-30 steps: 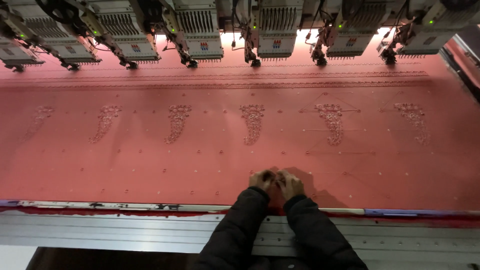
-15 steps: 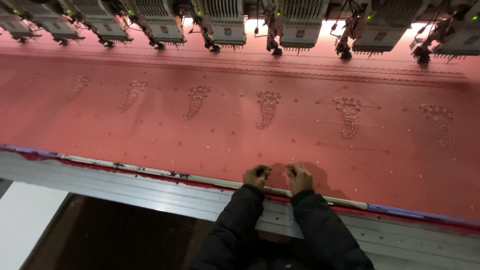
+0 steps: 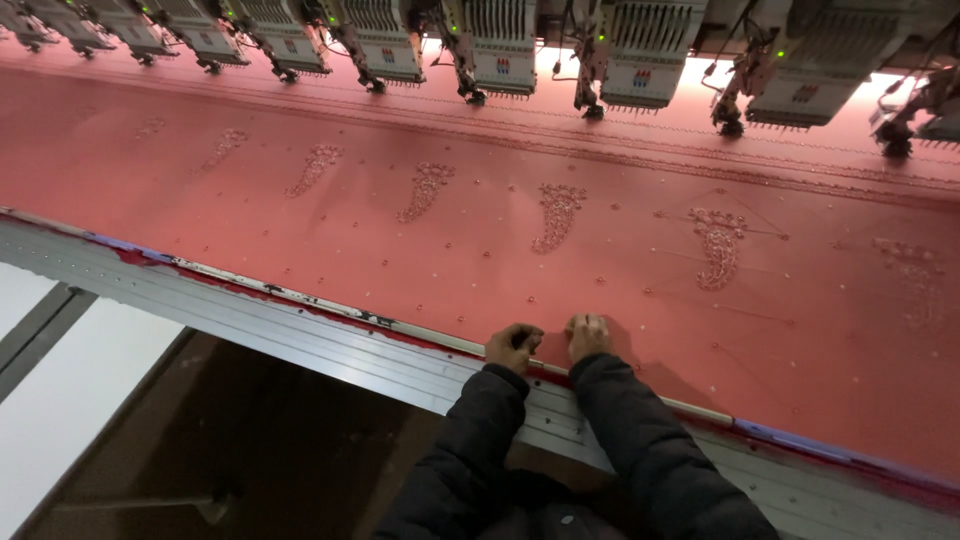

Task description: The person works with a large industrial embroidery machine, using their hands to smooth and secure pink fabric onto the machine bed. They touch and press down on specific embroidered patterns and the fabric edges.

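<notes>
A long sheet of red fabric (image 3: 420, 250) lies stretched flat on an embroidery machine, with a row of pale leaf-shaped motifs (image 3: 556, 215) stitched across it. My left hand (image 3: 513, 347) is curled into a fist at the fabric's near edge, knuckles down on the edge strip. My right hand (image 3: 588, 335) lies just beside it, fingers bent and pressed flat on the cloth. Both arms wear dark padded sleeves. Whether either hand pinches the fabric edge is hidden.
A row of embroidery heads (image 3: 500, 45) hangs over the far side of the fabric. A grey metal frame rail (image 3: 300, 335) runs along the near edge. Below it lie a dark floor gap (image 3: 260, 450) and a white surface (image 3: 70, 400) at left.
The view has swung to the right and tilted, so the fabric now runs diagonally. My hands stay together at the fabric's near edge, shifted slightly back toward the rail.
</notes>
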